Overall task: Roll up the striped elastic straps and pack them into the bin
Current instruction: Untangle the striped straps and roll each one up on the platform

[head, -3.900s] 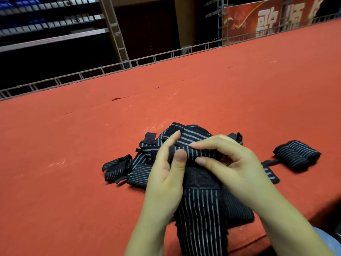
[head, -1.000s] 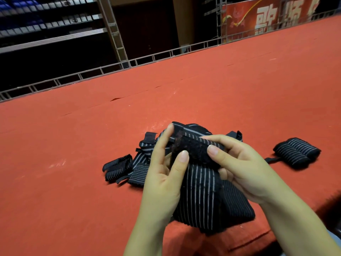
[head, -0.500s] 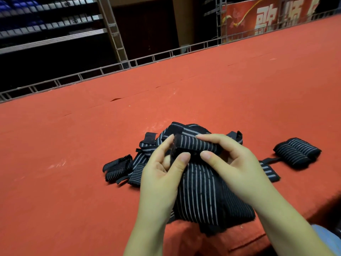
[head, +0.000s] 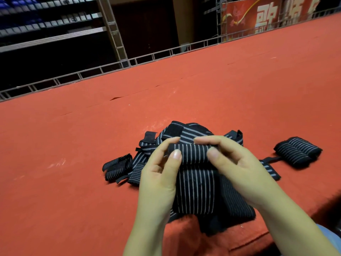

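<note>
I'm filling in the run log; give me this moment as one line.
phase: rolling | left hand and right hand: pinch roll on strap | unrolled tail: hangs toward person | finished roll: on red surface, right | bin: not visible

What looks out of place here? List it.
The red cover has a small tear showing dark beneath, beyond the tangled strap pile. One rolled strap trails a loose tab. No bin is in view.

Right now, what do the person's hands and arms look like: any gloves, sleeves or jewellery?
Both hands, left and right, are bare: no gloves, rings or watch visible. Both forearms are uncovered as far as the frame shows, with no sleeves in view. The nails are short and unpainted.
</note>
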Action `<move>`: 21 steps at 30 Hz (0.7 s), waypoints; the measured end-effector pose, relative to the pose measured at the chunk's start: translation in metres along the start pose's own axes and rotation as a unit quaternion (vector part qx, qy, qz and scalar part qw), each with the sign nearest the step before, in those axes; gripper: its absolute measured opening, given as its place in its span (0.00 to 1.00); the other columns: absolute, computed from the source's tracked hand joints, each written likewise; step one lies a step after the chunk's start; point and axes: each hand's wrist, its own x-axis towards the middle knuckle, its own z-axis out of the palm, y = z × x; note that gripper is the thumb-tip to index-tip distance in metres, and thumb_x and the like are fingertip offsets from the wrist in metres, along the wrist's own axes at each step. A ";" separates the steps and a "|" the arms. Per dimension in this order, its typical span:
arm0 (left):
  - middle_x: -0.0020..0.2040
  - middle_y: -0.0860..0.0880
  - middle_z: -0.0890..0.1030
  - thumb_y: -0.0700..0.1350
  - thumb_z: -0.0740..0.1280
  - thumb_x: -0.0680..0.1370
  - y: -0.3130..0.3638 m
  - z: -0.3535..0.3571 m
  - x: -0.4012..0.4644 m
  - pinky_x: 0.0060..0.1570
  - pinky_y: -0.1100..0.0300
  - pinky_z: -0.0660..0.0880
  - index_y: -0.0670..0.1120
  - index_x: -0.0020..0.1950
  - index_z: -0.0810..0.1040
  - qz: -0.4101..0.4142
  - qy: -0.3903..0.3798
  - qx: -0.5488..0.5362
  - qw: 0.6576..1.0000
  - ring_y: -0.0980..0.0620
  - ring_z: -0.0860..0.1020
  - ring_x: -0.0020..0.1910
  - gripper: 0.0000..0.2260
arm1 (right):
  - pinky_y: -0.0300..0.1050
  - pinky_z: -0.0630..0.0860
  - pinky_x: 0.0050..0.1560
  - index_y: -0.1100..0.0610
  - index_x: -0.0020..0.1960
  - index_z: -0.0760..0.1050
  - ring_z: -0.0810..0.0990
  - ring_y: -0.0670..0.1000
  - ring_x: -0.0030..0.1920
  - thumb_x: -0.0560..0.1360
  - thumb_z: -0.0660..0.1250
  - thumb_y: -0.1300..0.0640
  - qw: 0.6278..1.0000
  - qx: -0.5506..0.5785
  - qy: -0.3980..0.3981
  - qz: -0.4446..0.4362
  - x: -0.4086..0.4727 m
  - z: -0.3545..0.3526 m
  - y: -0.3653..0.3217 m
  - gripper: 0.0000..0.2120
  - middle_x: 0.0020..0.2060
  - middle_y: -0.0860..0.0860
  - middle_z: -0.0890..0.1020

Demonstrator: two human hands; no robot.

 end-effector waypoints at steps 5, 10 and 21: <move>0.47 0.50 0.82 0.53 0.68 0.68 0.000 -0.002 -0.002 0.59 0.36 0.74 0.59 0.56 0.82 0.033 -0.027 0.008 0.999 0.46 0.79 0.49 0.17 | 0.43 0.79 0.41 0.41 0.53 0.79 0.84 0.48 0.49 0.67 0.63 0.29 0.985 0.102 -0.038 0.136 0.000 0.003 -0.003 0.22 0.52 0.48 0.84; 0.50 0.52 0.83 0.51 0.66 0.66 -0.003 -0.005 -0.003 0.55 0.51 0.76 0.60 0.54 0.83 0.037 -0.054 0.002 0.998 0.52 0.80 0.51 0.17 | 0.43 0.81 0.44 0.51 0.54 0.79 0.84 0.50 0.50 0.72 0.65 0.49 0.971 0.188 -0.033 0.142 -0.002 0.001 -0.008 0.13 0.50 0.52 0.85; 0.53 0.52 0.85 0.33 0.59 0.81 -0.002 0.004 -0.004 0.54 0.58 0.80 0.58 0.73 0.66 -0.061 -0.076 -0.024 0.995 0.53 0.83 0.54 0.26 | 0.37 0.77 0.47 0.48 0.56 0.76 0.82 0.43 0.48 0.73 0.71 0.56 0.995 0.089 0.040 0.019 0.001 0.001 -0.007 0.13 0.44 0.45 0.83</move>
